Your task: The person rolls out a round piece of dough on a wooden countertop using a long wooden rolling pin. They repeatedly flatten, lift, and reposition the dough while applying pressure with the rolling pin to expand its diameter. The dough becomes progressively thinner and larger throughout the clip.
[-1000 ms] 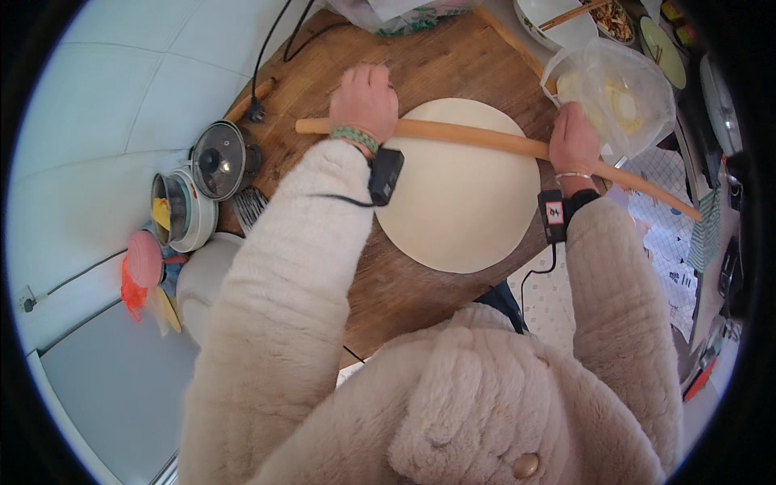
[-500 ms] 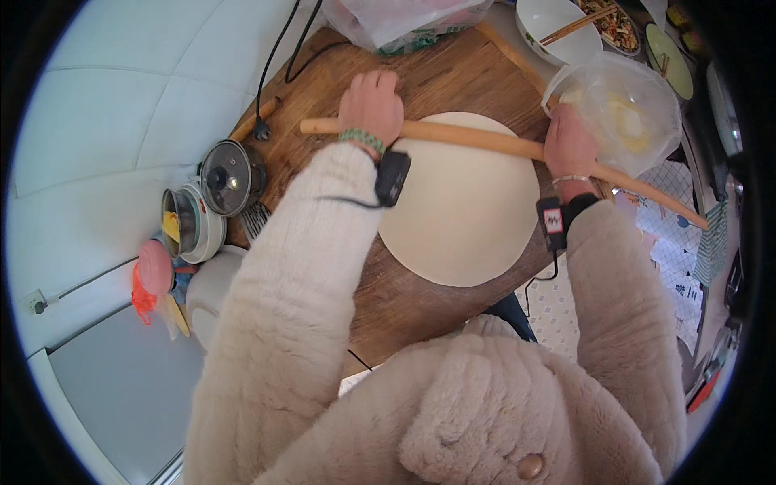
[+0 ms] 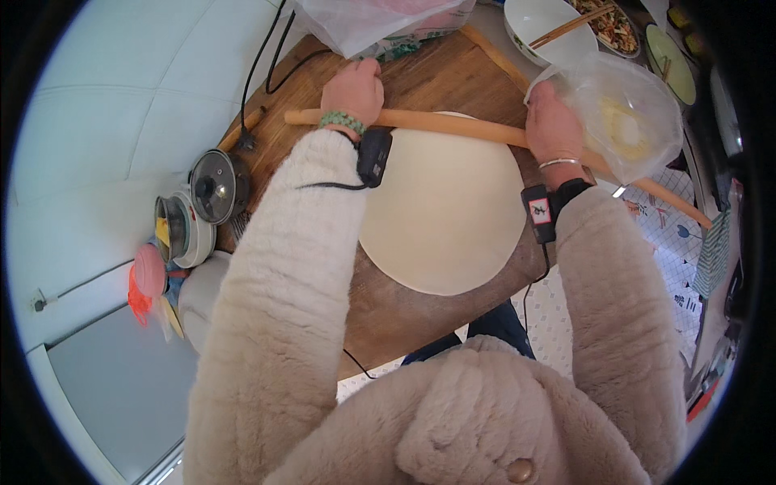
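A large round sheet of dough (image 3: pixel 442 214) lies flat on the wooden board (image 3: pixel 388 303). Across its far edge runs a long wooden rolling pin (image 3: pixel 453 124), slanting down to the right past the board. My left hand (image 3: pixel 353 89) is closed over the pin beyond the dough's left side, fingers curled at the far side. Closed on the same pin just right of the dough is my right hand (image 3: pixel 554 121), its fingertips mostly hidden. That hand is next to a clear plastic bag (image 3: pixel 630 121) with something pale yellow in it, which covers part of the pin.
A plastic bag (image 3: pixel 380 24) lies at the board's far edge. White bowl (image 3: pixel 546 28) with chopsticks and a dish of chopped food (image 3: pixel 616 31) stand at far right. At left are a glass-lidded pot (image 3: pixel 218 187), stacked bowls and a black cable (image 3: pixel 275 73) by the wall.
The rolling pin and both my hands have moved slightly away from me, closer to the dough's far edge. The whole view has also shifted a little.
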A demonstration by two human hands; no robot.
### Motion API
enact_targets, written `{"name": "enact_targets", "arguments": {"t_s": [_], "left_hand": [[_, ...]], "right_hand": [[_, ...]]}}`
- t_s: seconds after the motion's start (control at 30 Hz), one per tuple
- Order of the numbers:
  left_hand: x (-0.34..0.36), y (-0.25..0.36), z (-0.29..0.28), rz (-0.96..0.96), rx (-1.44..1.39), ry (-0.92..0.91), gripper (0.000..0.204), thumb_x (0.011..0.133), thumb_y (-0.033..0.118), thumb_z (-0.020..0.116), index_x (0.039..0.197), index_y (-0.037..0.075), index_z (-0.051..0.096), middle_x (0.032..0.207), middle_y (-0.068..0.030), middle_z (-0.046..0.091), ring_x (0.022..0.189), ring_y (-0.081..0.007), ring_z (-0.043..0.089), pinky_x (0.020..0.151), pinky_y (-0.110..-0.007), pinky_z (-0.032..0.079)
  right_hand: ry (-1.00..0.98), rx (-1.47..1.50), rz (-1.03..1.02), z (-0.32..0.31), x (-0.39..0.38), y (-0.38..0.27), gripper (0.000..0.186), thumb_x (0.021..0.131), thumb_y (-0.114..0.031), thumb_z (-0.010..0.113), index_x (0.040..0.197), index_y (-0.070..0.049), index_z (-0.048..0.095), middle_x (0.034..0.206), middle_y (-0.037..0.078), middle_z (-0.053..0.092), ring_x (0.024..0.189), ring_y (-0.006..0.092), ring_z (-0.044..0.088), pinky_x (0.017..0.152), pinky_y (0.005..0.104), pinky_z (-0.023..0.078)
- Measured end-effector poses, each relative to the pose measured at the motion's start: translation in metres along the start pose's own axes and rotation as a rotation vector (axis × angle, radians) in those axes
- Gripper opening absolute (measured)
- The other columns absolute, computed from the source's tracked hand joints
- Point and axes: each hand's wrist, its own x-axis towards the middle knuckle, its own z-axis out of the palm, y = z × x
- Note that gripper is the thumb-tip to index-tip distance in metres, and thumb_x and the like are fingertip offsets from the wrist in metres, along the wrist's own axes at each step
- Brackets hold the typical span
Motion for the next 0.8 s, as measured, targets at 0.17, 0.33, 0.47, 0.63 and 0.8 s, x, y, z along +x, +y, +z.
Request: {"name": "enact_targets", "arguments": {"t_s": [0.17,0.33,0.47,0.63,0.8], "left_hand": [[-0.088,0.027,-0.040,-0.058,0.157,-0.183,0.026,0.090,0.029,0.053,0.078,0.010,0.066,0.081,-0.0122,0.069,0.076,-0.0336,0.067,0.071,-0.049,0.050],[-0.179,0.040,-0.076,-0.210,0.207,-0.402,0.037,0.093,0.036,0.048,0.087,0.005,0.067,0.087,-0.0191,0.069,0.081,-0.0389,0.066,0.074,-0.053,0.049],[-0.242,0.044,-0.090,-0.344,0.046,-0.517,0.040,0.095,0.039,0.050,0.089,0.003,0.067,0.089,-0.0213,0.070,0.085,-0.0395,0.067,0.076,-0.051,0.051],[-0.289,0.048,-0.098,-1.017,-0.913,-0.602,0.042,0.098,0.039,0.056,0.107,0.000,0.066,0.099,-0.0155,0.071,0.093,-0.0284,0.070,0.080,-0.040,0.056],[-0.295,0.071,-0.083,-1.296,-1.504,-0.400,0.038,0.096,0.034,0.062,0.115,0.000,0.061,0.106,-0.0128,0.068,0.098,-0.0252,0.066,0.086,-0.039,0.056]], "right_hand": [[-0.094,-0.033,-0.295,-0.027,-0.081,0.005,0.026,0.091,-0.033,0.061,0.096,-0.008,0.057,0.090,0.013,0.066,0.089,0.0357,0.065,0.075,0.0497,0.050],[-0.245,-0.122,-0.423,-0.056,-0.158,0.069,0.029,0.084,-0.034,0.071,0.093,-0.010,0.057,0.090,0.010,0.063,0.092,0.0314,0.064,0.077,0.0462,0.048],[-0.420,-0.195,-0.430,-0.076,-0.223,0.126,0.032,0.080,-0.034,0.074,0.088,-0.009,0.056,0.082,0.011,0.065,0.079,0.0339,0.066,0.069,0.0480,0.050],[-0.483,-0.247,-0.328,-0.127,-0.308,0.210,0.036,0.077,-0.038,0.078,0.085,-0.010,0.055,0.075,0.011,0.064,0.072,0.0346,0.065,0.063,0.0490,0.049],[-0.495,-0.305,-0.101,-0.182,-0.361,0.294,0.038,0.078,-0.035,0.080,0.086,-0.008,0.053,0.076,0.015,0.064,0.072,0.0374,0.065,0.061,0.0495,0.049]]}}
